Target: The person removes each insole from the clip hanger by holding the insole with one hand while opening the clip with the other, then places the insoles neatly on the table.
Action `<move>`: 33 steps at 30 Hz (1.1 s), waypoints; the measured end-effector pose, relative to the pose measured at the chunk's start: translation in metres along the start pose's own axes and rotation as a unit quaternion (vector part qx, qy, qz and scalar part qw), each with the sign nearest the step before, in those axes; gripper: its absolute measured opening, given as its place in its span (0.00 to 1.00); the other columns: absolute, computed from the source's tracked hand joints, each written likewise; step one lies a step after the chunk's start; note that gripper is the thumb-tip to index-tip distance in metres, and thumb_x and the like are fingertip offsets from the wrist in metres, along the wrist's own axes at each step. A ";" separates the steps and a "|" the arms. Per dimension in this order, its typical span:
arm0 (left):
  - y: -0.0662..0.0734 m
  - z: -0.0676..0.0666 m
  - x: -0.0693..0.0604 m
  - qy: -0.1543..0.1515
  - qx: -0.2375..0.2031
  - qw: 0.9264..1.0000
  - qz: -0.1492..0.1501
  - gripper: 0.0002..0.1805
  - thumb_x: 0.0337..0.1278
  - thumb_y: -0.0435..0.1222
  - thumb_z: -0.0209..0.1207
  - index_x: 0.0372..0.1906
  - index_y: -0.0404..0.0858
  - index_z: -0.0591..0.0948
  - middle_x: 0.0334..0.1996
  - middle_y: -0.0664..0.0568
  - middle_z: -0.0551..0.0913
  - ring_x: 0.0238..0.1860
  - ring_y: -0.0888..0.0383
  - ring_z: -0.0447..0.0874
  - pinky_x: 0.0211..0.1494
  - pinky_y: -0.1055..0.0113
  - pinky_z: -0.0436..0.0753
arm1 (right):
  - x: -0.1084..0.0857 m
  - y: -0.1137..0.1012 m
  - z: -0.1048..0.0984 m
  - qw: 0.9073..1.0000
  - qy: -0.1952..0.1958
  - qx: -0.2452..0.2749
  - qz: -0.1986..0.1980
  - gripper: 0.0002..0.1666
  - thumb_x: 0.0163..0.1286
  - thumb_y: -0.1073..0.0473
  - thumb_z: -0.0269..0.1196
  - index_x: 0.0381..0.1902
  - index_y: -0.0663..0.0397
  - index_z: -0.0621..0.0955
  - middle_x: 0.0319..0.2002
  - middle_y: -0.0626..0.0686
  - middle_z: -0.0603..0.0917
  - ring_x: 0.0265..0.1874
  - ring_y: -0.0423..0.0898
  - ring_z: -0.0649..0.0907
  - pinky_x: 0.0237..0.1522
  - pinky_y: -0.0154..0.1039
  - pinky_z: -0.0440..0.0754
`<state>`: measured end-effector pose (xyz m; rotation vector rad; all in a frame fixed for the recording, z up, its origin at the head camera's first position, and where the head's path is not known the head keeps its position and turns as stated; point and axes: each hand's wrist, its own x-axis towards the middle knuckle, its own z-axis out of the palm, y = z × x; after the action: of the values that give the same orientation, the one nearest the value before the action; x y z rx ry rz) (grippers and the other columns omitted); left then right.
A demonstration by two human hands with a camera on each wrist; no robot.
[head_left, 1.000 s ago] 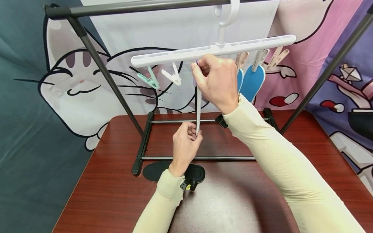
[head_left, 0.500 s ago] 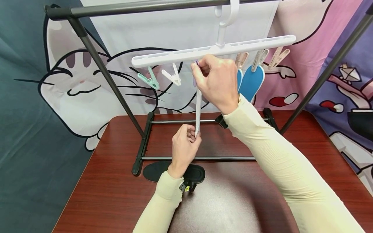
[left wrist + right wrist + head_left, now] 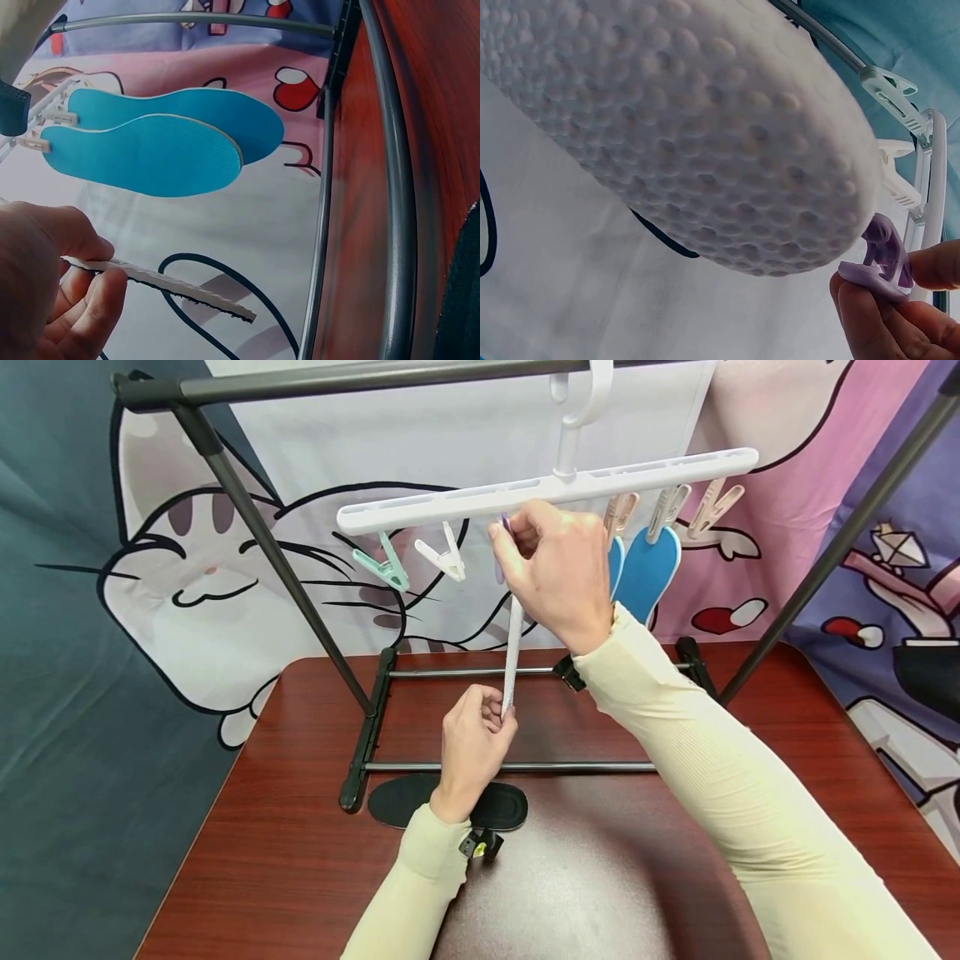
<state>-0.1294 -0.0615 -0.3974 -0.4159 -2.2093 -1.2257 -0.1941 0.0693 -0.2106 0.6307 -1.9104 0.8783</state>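
Note:
My left hand [image 3: 472,747] pinches the lower part of a thin white insole [image 3: 512,660], seen edge-on below the hanger. The right wrist view shows the insole's bumpy face [image 3: 727,127]. Up by the white hanger bar [image 3: 450,506], my right hand [image 3: 558,564] pinches a purple clothespin [image 3: 885,259] between thumb and fingers. The clothespin lies at the insole's rounded upper end; whether it grips the edge cannot be told. Two blue insoles [image 3: 150,154] hang from clothespins [image 3: 667,514] to the right.
A mint clothespin [image 3: 384,562] and a white clothespin [image 3: 444,553] hang at the left. The dark metal rack [image 3: 262,531] stands on a reddish-brown table [image 3: 247,860]. Black insoles [image 3: 498,806] lie near its front bar, partly behind my left wrist. A cartoon cloth hangs behind.
My left hand has moved slightly down, and the insole's lower end has gone with it. My right hand stays at the purple clothespin.

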 end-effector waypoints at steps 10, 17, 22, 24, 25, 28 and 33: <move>-0.003 -0.003 -0.004 -0.015 0.015 1.000 0.017 0.10 0.52 0.26 0.67 0.39 0.35 0.78 0.29 0.49 0.80 0.25 0.62 0.81 0.29 0.74 0.81 | -0.001 0.000 -0.001 1.000 -0.006 -0.003 0.006 0.16 0.65 0.54 0.69 0.27 0.63 0.84 0.26 0.55 0.89 0.24 0.48 0.86 0.29 0.45 0.77; -0.004 -0.005 -0.007 -0.025 0.031 0.999 0.028 0.10 0.51 0.26 0.67 0.38 0.35 0.79 0.28 0.51 0.80 0.24 0.63 0.80 0.29 0.74 0.80 | -0.001 -0.001 -0.001 1.000 -0.014 -0.001 0.007 0.16 0.64 0.54 0.69 0.28 0.63 0.84 0.25 0.54 0.88 0.23 0.47 0.86 0.29 0.44 0.77; -0.005 -0.007 -0.010 -0.031 0.045 0.998 0.034 0.10 0.50 0.26 0.67 0.37 0.36 0.79 0.27 0.51 0.80 0.23 0.62 0.80 0.29 0.73 0.80 | -0.002 -0.003 -0.001 1.000 -0.019 -0.002 0.012 0.17 0.64 0.53 0.70 0.28 0.64 0.84 0.25 0.54 0.88 0.23 0.47 0.86 0.30 0.44 0.77; -0.005 -0.008 -0.011 -0.035 0.048 0.998 0.036 0.10 0.50 0.26 0.66 0.37 0.36 0.79 0.27 0.52 0.80 0.23 0.62 0.80 0.29 0.73 0.80 | -0.002 -0.003 -0.001 1.000 -0.020 -0.003 0.014 0.17 0.64 0.52 0.70 0.28 0.64 0.84 0.25 0.54 0.88 0.24 0.47 0.86 0.31 0.44 0.78; -0.006 -0.008 -0.011 -0.037 0.048 0.997 0.038 0.10 0.50 0.26 0.66 0.37 0.36 0.79 0.27 0.52 0.80 0.23 0.62 0.80 0.28 0.73 0.80 | -0.002 -0.003 -0.001 1.000 -0.021 -0.003 0.015 0.18 0.64 0.52 0.70 0.28 0.64 0.84 0.26 0.55 0.88 0.24 0.47 0.86 0.32 0.45 0.78; -0.006 -0.009 -0.012 -0.040 0.046 0.997 0.040 0.10 0.50 0.26 0.67 0.36 0.37 0.79 0.28 0.52 0.80 0.23 0.62 0.81 0.28 0.74 0.79 | -0.002 -0.004 -0.001 0.999 -0.025 -0.004 0.022 0.19 0.64 0.51 0.70 0.28 0.64 0.84 0.27 0.55 0.89 0.25 0.48 0.87 0.33 0.45 0.79; -0.006 -0.010 -0.014 -0.048 0.048 0.996 0.049 0.10 0.48 0.26 0.68 0.36 0.37 0.79 0.28 0.53 0.80 0.23 0.64 0.80 0.28 0.75 0.79 | -0.002 -0.005 -0.001 0.999 -0.033 -0.003 0.031 0.19 0.64 0.51 0.70 0.29 0.65 0.84 0.28 0.55 0.89 0.27 0.47 0.87 0.34 0.45 0.80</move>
<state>-0.1182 -0.0736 -0.4057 -0.5485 -2.2893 -1.0626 -0.1892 0.0667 -0.2101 0.6059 -2.0001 0.9017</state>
